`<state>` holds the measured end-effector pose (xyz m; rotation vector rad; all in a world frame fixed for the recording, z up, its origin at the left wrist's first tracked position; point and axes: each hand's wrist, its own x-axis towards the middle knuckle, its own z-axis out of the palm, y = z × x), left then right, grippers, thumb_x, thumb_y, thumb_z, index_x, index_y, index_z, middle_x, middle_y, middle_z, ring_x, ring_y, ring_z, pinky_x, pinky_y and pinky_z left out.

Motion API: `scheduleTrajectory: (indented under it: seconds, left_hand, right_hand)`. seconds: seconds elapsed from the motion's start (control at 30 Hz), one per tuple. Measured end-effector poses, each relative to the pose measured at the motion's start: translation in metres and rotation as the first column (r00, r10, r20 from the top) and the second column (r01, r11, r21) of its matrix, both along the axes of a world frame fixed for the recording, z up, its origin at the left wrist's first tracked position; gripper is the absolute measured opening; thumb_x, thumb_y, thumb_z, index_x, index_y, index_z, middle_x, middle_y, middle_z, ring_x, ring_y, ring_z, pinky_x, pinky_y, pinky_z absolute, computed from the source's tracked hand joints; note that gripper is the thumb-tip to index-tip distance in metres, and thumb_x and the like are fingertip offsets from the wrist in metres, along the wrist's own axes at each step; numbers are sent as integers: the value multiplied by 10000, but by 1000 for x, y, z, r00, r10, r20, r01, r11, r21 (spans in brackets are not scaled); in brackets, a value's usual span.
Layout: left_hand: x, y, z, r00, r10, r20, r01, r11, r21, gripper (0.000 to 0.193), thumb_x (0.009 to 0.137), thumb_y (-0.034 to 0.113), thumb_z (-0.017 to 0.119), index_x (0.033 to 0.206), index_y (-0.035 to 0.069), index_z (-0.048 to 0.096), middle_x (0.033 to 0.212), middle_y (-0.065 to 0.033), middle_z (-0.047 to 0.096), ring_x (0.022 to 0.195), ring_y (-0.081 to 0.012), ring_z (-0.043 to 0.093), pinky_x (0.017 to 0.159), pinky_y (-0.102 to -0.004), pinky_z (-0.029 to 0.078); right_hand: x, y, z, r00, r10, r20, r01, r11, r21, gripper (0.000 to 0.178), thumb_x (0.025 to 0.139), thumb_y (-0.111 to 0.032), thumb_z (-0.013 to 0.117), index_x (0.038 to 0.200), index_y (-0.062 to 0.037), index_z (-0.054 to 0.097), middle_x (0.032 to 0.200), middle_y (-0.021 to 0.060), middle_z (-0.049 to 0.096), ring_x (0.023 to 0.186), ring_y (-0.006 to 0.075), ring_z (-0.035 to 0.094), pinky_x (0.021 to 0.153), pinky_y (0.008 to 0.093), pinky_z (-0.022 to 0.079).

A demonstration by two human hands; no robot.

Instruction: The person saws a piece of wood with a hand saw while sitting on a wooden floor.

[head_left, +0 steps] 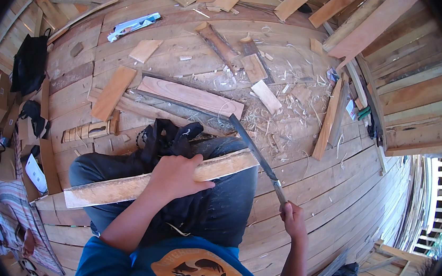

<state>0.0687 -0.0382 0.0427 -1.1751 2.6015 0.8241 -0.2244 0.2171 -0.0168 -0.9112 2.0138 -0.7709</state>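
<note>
"Blue shirt (pixel 197 271) closest; then, from the left?"

"Left hand (pixel 177 176), clamped on a pale wooden strip (pixel 120 189) slanting across dark trousers (pixel 237 194)."

"And right?"

"Right hand (pixel 294 219), closed round the handle of a long knife (pixel 267 168), its blade crossing the strip's right end; touching or not, I can't tell."

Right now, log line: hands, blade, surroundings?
left hand: gripping pale board | right hand: holding long blade | blade: at board's right end, contact unclear | ahead: wood shavings
</note>
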Motion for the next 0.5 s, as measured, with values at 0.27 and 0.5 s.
scheduleTrajectory:
  seconds: [0.27,0.5]
  left_hand:
    - [-4,-1,-3,998,17,64,-16,1000,-9,592,784,610,631,1003,60,629,723,-139,672,723,-310,683,658,-412,534]
    - [-7,-4,-7,999,-2,41,2,1000,2,563,783,594,639,991,71,639,721,-135,675,719,-305,684,663,-413,537]
  right_hand:
    - [10,-34,-11,999,26,-40,-26,1000,-11,502,1019,-418,420,746,-15,547,524,48,472,479,131,467,469,307,369]
    - [-7,21,-9,998,13,-68,-11,1000,29,512,1012,-439,426,745,-17,542,516,39,457,464,120,454,449,306,358]
